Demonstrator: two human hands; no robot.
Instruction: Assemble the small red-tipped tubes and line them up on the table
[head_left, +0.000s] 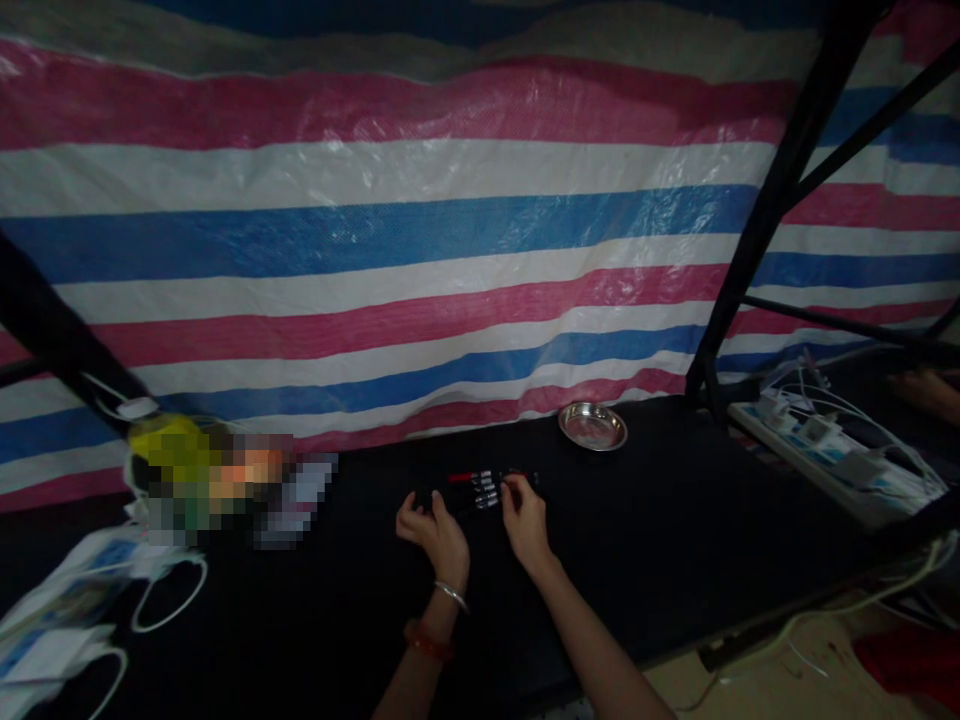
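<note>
Several pens lie side by side on the black tabletop (360, 600), among them a red pen (466, 478) at the far side of the row. My left hand (439, 535), with a silver bangle and a reddish bracelet on its wrist, is just left of and nearer than the row, fingers curled and apart from the thumb; the dark gap between them shows no clear object. At the right end of the row, the thumb and fingertips of my right hand (527, 515) are pinched together. Whatever they hold is too small and dark to name.
A round metal dish (592, 427) sits at the back right. Power strips with white cables (832, 440) are on the right, and more chargers (67, 600) at the left beside a blurred yellow item (180, 450). Striped sheeting hangs behind. Another person's hand (930, 390) shows far right.
</note>
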